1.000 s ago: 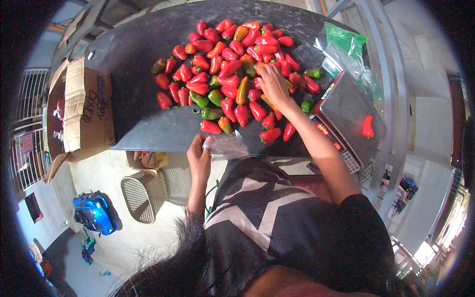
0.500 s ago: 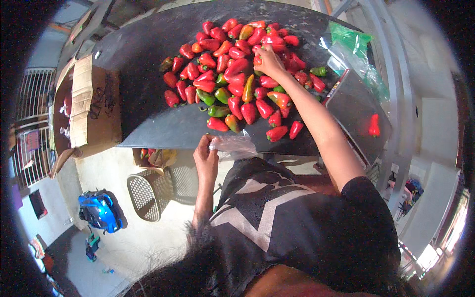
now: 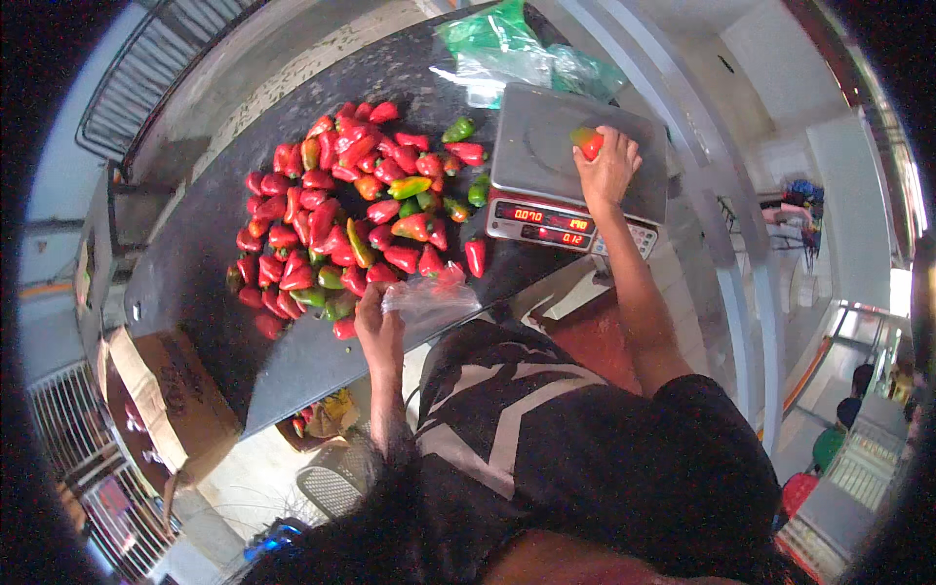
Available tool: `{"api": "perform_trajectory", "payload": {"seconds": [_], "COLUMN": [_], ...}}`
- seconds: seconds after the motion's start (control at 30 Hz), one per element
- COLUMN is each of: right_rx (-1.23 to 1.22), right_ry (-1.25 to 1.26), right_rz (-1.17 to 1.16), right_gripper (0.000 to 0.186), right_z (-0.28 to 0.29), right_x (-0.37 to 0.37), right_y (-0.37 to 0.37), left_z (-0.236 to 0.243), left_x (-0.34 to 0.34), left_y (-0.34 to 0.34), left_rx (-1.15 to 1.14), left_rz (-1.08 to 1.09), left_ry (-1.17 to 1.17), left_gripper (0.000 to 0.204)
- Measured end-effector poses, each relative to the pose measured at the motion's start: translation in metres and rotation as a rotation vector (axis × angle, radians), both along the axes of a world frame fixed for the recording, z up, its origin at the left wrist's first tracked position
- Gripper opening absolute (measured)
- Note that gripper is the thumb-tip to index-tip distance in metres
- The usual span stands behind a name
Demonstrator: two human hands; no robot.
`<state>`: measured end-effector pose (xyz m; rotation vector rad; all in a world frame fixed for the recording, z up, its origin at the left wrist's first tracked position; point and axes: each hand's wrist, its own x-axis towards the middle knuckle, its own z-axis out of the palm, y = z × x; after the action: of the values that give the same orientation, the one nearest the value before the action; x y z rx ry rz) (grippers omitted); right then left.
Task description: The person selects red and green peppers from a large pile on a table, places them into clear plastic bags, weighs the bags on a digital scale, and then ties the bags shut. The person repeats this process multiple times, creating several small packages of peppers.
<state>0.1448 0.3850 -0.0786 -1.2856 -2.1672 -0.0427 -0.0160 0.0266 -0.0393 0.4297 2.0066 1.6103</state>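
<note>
On the steel plate of a digital scale [image 3: 531, 146], my right hand [image 3: 609, 168] is closed around a red and green pepper [image 3: 587, 142]. The pepper is partly covered by my fingers, and I cannot tell whether its weight rests on the plate. My left hand [image 3: 378, 327] pinches the edge of a clear plastic bag [image 3: 429, 300] at the table's near edge. Behind the bag, a wide heap of mostly red peppers [image 3: 327, 219], with some green and orange ones, covers the middle of the dark table [image 3: 210, 244].
Green and clear plastic bags [image 3: 497, 44] lie beyond the scale. An open cardboard box [image 3: 171, 400] stands at the left. Below the table edge are a smaller box with peppers [image 3: 327, 419] and a plastic basket [image 3: 330, 487]. Grey metal posts [image 3: 726, 219] rise past the scale.
My right hand has gone from the heap to the scale on the right, carrying a pepper. The view has turned rightward. My left hand still pinches the plastic bag.
</note>
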Motion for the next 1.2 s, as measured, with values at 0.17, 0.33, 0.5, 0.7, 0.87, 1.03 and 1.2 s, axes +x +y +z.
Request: {"api": "perform_trajectory", "payload": {"seconds": [0.17,0.33,0.5,0.7,0.87,1.03,1.2], "right_rx": [-0.002,-0.048,-0.028,-0.024,-0.047,-0.100,-0.118], "right_ry": [-0.092,0.003,-0.015,-0.008,-0.038,-0.128,-0.260], "right_rz": [0.002,0.048,0.125,0.243,0.247,0.243,0.266], "right_gripper": [0.049,0.046,0.036,0.032,0.032,0.035,0.048], "right_z": [-0.004,0.015,0.029,0.024,0.018,0.014,0.000], "right_x": [0.010,0.026,0.035,0.026,0.019,0.017,0.015], "right_y": [-0.001,0.016,0.034,0.030,0.031,0.028,0.020], "left_z": [0.004,0.007,0.006,0.007,0.009,0.010,0.011], "left_x": [0.013,0.019,0.024,0.031,0.032,0.031,0.031], "left_y": [0.026,0.029,0.024,0.026,0.025,0.019,0.012], "left_rx": [0.050,0.014,-0.023,0.028,-0.020,0.005,0.001], "left_rz": [-0.035,-0.028,-0.001,0.021,0.063,0.078,0.116], "left_ry": [-0.021,-0.007,-0.036,-0.061,-0.023,-0.068,-0.077], "left_gripper": [0.008,0.009,0.009,0.011,0.010,0.008,0.007]}}
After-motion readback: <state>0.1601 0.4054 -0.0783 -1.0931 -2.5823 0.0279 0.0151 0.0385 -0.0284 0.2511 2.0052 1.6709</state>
